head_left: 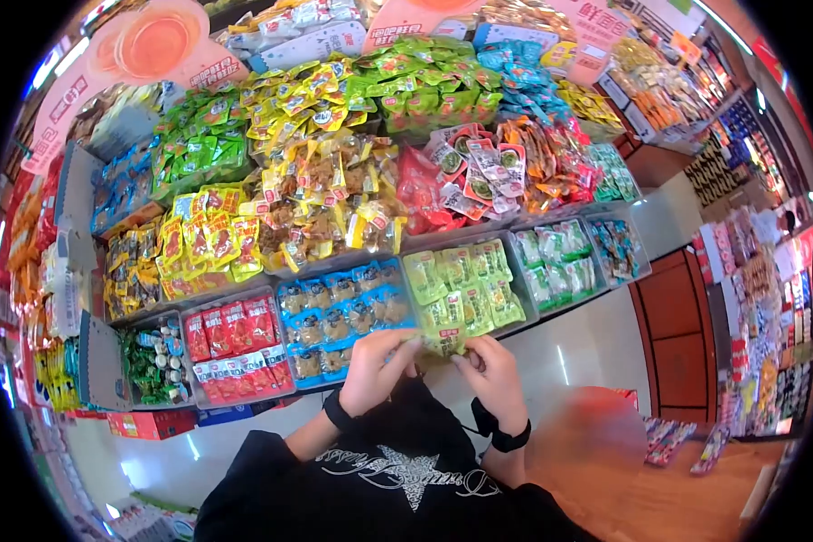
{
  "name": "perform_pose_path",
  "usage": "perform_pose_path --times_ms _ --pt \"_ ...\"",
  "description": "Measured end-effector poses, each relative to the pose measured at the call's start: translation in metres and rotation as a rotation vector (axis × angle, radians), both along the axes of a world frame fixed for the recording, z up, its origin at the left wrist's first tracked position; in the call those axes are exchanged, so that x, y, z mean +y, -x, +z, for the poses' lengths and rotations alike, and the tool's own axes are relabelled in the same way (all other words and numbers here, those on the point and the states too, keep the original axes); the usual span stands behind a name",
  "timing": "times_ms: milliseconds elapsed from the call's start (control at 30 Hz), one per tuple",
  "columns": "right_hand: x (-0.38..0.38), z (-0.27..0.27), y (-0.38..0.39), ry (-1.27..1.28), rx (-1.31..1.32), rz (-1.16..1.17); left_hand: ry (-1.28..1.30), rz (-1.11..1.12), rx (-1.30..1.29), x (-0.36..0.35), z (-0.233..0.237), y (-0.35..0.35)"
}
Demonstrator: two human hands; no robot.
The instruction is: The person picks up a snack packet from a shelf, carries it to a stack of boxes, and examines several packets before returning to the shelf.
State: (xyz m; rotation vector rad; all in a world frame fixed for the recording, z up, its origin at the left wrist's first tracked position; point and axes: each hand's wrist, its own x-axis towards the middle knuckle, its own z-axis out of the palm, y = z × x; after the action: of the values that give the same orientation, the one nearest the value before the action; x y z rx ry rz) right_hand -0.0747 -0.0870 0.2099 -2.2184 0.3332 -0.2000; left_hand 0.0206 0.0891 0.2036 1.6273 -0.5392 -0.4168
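Observation:
Between both hands is a small green snack packet [444,342], held at its left and right edges just in front of the bin of matching green packets [461,285]. My left hand [381,363] pinches the packet's left side, with thumb and fingers pressed together. On the right edge, my right hand [494,372] grips with thumb and forefinger. In the bin, similar packets stand in neat rows. Left of it sits a bin of blue-edged clear packets [339,316], and to the right one of green-and-white packets [556,257].
Red packets [235,339] fill a front bin at left. Behind rise heaps of yellow packets [307,99], brown snack packets [330,194] and green packets [425,86]. A brown wooden cabinet [677,334] stands at right, near a blurred round shape [587,438]. Stocked shelves [759,307] line the far right.

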Motion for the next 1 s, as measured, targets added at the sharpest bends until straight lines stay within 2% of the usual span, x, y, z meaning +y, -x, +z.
perform_pose_path --times_ms 33,133,167,267,300,400,533,600,667,700,800,833,933,1000 --pt "-0.015 -0.001 -0.006 0.019 0.1 0.022 0.003 0.041 0.049 -0.013 -0.01 -0.003" --pt "-0.06 -0.041 -0.016 0.042 0.111 0.052 -0.025 0.135 0.217 -0.05 -0.035 -0.015" --pt "-0.071 -0.043 -0.023 -0.019 0.153 0.047 -0.052 0.103 0.251 -0.059 -0.051 -0.02" --pt "-0.102 -0.078 -0.038 -0.062 0.239 0.027 -0.236 0.121 0.143 -0.087 -0.084 -0.029" --pt "-0.111 -0.097 -0.041 -0.1 0.229 0.002 -0.358 0.085 0.163 -0.092 -0.093 -0.033" --pt "-0.132 -0.157 -0.053 -0.075 0.138 -0.011 -0.357 0.089 0.264 -0.11 -0.145 -0.04" --pt "-0.141 -0.204 -0.071 -0.053 0.162 -0.006 -0.527 0.106 0.306 -0.13 -0.155 -0.061" --pt "-0.144 -0.233 -0.08 -0.297 0.23 -0.065 -0.508 0.132 0.319 -0.135 -0.175 -0.073" --pt "-0.144 -0.263 -0.084 -0.365 0.18 -0.066 -0.388 0.182 0.266 -0.142 -0.18 -0.081" --pt "-0.144 -0.269 -0.087 -0.401 0.2 -0.076 -0.18 0.23 0.397 -0.145 -0.209 -0.082" --pt "-0.139 -0.28 -0.097 -0.448 0.215 -0.091 -0.122 0.246 0.402 -0.147 -0.227 -0.08" --pt "-0.137 -0.283 -0.098 -0.453 0.216 -0.106 -0.173 0.237 0.471 -0.149 -0.198 -0.078" --pt "-0.135 -0.291 -0.104 -0.615 0.288 -0.097 -0.105 0.156 0.359 -0.147 -0.21 -0.072" --pt "-0.136 -0.291 -0.106 -0.586 0.302 -0.056 -0.182 0.142 0.375 -0.144 -0.214 -0.069"
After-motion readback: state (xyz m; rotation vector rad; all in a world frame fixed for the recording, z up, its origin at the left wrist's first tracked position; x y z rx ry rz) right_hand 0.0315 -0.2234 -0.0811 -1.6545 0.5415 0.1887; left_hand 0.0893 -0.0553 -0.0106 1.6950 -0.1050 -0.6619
